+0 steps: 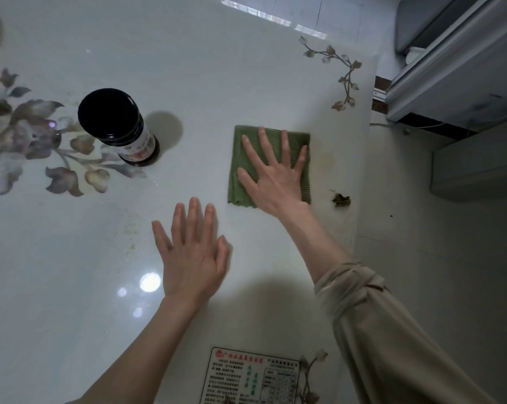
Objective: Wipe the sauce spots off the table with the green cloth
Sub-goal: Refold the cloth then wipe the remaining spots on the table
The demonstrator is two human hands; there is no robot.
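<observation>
The right hand point(275, 176) presses flat, fingers spread, on a folded green cloth point(302, 141) lying on the glossy white table point(217, 68). A faint yellowish smear point(325, 158) shows just right of the cloth, and a small greenish scrap point(341, 199) lies near the table's edge. The left hand point(192, 255) rests flat on the bare tabletop. A dark sauce bottle point(118, 123) stands upright, well to the left of the cloth. A printed sticker point(252, 377) sits at the near edge.
</observation>
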